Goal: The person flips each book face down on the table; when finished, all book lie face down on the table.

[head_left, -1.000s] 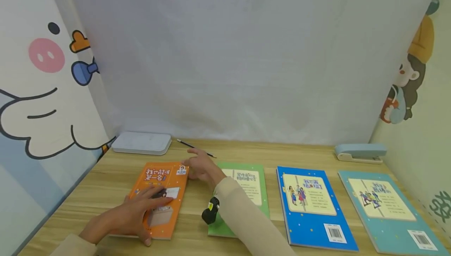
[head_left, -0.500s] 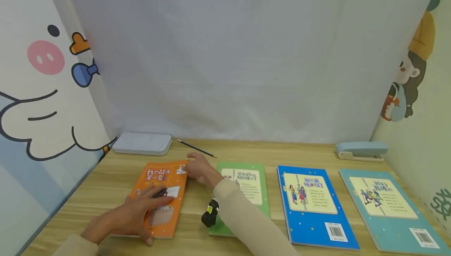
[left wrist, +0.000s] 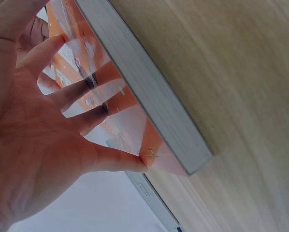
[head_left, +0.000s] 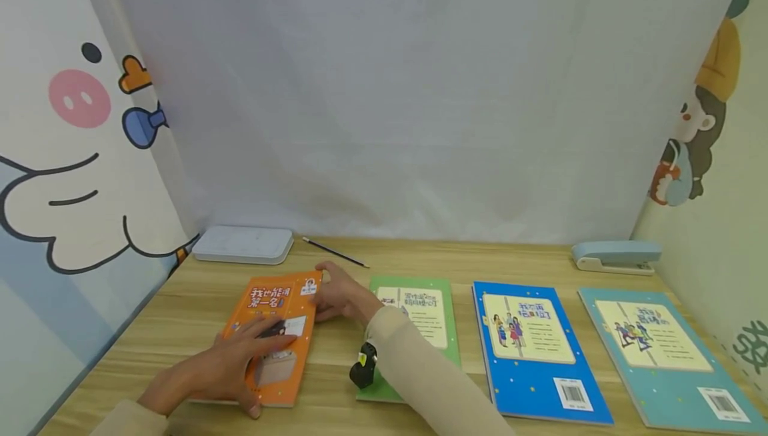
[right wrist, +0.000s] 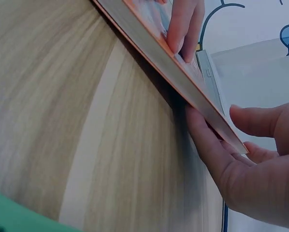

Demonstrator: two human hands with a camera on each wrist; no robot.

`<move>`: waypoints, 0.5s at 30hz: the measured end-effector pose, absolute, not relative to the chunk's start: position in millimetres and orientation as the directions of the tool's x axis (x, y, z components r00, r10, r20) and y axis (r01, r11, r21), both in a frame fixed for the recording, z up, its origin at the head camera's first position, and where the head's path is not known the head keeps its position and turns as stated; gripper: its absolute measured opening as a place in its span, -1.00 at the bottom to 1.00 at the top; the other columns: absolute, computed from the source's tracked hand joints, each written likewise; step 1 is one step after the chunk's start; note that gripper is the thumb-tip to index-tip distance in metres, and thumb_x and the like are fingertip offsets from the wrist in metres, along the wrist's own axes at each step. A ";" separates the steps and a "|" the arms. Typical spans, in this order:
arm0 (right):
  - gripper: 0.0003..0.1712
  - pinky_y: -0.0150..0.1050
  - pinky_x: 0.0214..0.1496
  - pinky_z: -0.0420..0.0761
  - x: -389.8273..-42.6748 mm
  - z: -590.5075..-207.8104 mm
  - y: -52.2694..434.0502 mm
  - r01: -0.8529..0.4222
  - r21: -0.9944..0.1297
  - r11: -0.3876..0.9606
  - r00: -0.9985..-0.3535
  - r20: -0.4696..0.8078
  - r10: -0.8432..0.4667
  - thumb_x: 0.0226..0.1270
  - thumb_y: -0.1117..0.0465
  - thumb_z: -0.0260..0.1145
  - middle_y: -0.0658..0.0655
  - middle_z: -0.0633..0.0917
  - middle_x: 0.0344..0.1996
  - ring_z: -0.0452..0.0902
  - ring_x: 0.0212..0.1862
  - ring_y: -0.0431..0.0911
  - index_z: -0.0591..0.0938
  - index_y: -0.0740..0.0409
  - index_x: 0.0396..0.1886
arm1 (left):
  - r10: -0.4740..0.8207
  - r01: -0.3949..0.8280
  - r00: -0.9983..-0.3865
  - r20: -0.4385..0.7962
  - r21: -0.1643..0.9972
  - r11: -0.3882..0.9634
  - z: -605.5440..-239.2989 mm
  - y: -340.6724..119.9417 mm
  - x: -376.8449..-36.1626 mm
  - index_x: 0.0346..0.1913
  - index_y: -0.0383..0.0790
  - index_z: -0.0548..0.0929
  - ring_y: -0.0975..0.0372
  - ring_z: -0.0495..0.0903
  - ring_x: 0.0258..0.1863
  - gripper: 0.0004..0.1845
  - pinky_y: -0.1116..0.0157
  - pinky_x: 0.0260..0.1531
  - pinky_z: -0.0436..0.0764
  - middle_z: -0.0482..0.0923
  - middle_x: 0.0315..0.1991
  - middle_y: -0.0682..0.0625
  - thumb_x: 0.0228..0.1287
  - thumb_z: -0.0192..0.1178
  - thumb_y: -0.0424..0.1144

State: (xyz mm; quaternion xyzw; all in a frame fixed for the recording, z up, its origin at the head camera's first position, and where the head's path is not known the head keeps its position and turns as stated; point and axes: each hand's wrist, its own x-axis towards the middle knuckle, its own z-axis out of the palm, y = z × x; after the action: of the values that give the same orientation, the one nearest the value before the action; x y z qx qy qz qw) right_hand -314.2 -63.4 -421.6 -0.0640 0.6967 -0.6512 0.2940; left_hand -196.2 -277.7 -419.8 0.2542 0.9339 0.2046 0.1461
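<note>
A wooden desk (head_left: 456,259) fills the lower part of the head view, closed in by a white cloth backdrop (head_left: 396,89) behind and cartoon-printed panels at both sides. Four books lie in a row on it, and the orange book (head_left: 275,333) serves here as the landmark. It lies flat at the left end of the row, near the desk's left front corner, cover up.

To the right of the orange book lies a green book (head_left: 420,316), partly covered by a beige sleeve (head_left: 432,383); further right is a blue book (head_left: 534,349), and furthest from the orange book, at the right end, a teal book (head_left: 660,356). Behind the orange book, against the backdrop, sits a flat white box (head_left: 243,244). A thin black pencil (head_left: 335,252) lies behind the orange book and a little to its right. A pale blue stapler (head_left: 615,256) stands well apart from it, at the far right rear of the desk.

The left hand (head_left: 210,369) rests flat on the orange book's cover, fingers (left wrist: 86,87) spread and straight, pressing down without curling round anything; the thumb tip (left wrist: 142,162) sits at the near corner. The right hand (head_left: 339,293) is at the book's far right corner: its fingers (right wrist: 207,145) lie under the edge and the thumb (right wrist: 253,121) hovers just above the cover, so the corner (right wrist: 231,137) sits between them in a loose pinch. A small black device (head_left: 363,367) hangs at the right wrist.
</note>
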 end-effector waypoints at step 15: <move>-0.23 0.01 -0.24 0.78 -315.4 -421.9 -62.3 0.233 -0.959 0.158 -0.832 -0.281 -0.479 0.27 0.58 0.18 0.27 0.61 -0.18 0.76 -0.20 0.26 0.18 0.07 0.40 | 0.595 0.470 -0.795 -0.117 0.502 0.727 -420.2 -283.6 -195.8 0.47 0.23 0.35 -0.41 0.04 0.46 0.08 -0.71 -0.04 -0.06 0.04 0.55 -0.30 -0.24 0.57 0.23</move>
State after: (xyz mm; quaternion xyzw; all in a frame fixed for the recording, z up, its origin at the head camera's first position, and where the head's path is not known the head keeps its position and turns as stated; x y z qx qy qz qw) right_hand -315.4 -62.3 -421.9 -0.0867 0.7087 -0.6430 0.2769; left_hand -195.8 -283.6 -420.2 0.2895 0.9191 0.2300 0.1363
